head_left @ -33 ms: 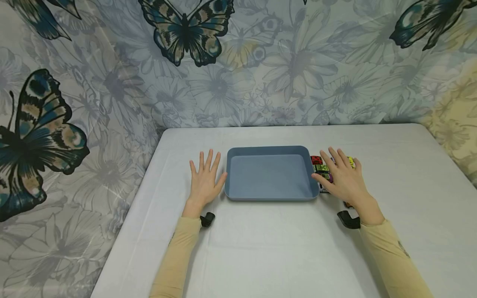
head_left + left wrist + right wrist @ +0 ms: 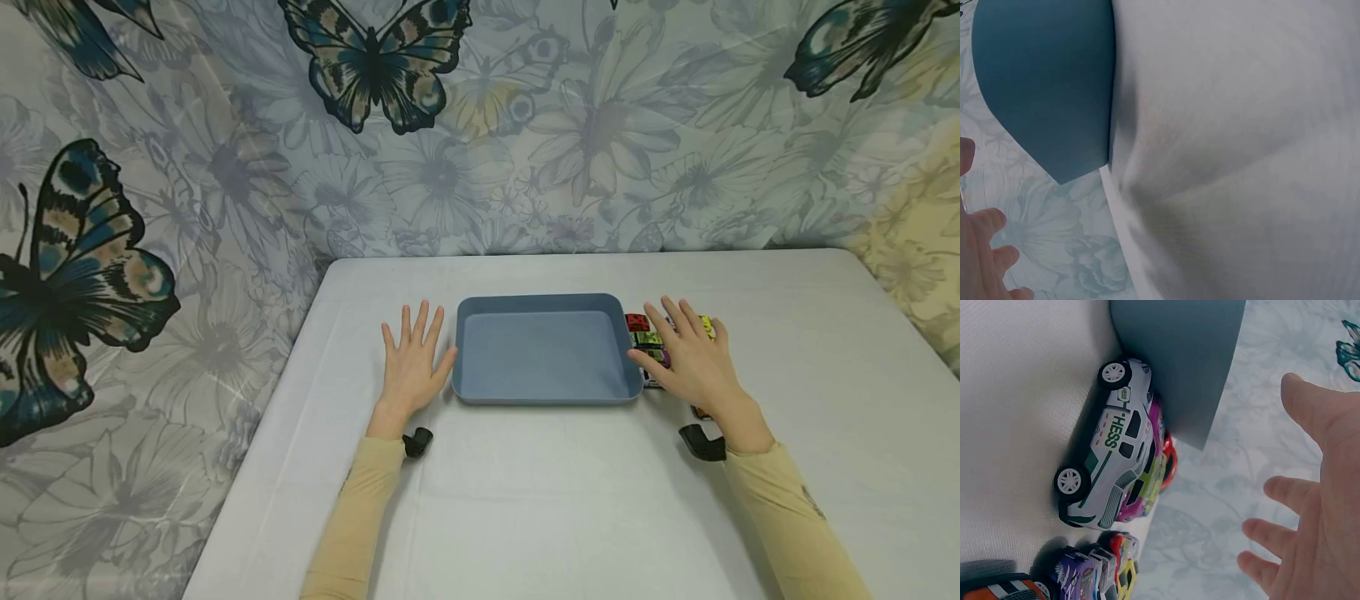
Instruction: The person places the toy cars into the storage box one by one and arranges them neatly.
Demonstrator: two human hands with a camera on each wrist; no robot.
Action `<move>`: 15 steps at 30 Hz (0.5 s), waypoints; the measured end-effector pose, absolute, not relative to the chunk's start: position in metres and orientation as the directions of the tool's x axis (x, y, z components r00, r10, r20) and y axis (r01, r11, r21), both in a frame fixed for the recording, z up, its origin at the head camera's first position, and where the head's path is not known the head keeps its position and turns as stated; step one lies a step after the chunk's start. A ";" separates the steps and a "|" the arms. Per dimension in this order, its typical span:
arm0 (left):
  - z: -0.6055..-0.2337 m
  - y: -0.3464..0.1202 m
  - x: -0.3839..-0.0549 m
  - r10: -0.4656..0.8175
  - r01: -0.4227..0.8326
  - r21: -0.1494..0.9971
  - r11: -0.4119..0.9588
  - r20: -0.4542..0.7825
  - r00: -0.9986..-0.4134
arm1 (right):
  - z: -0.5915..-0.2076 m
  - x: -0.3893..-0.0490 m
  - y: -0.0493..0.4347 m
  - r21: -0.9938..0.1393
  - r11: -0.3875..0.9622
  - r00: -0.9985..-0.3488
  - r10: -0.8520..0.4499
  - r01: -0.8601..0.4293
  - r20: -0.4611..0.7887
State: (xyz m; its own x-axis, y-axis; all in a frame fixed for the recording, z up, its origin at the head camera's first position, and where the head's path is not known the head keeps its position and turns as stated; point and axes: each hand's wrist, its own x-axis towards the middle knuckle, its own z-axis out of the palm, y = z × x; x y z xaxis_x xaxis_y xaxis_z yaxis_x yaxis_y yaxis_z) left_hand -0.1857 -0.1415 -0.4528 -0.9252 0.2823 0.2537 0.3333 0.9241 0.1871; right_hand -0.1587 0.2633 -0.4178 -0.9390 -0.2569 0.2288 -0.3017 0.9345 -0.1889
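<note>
A blue-grey rectangular tray lies on the white-covered table. At its left side is my left hand, palm down with fingers spread, holding nothing. On the other side my right hand spreads its straight fingers above several toy cars, partly hiding them in the head view; its thumb overlaps the tray's right edge there. The right wrist view shows a white toy SUV marked HESS beside the tray wall, with a magenta-and-lime car and a red car behind. That hand appears apart from them.
Alongside that row stand more toy cars: an orange striped car, a purple car and a yellow car. The white tablecloth has a few creases. Butterfly-and-flower fabric hangs behind the table.
</note>
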 end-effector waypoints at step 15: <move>-0.453 -0.140 -0.184 0.290 0.353 0.220 0.909 0.273 -0.917 | -0.409 -0.148 0.279 -0.216 0.931 -0.938 -0.240 -0.296 0.252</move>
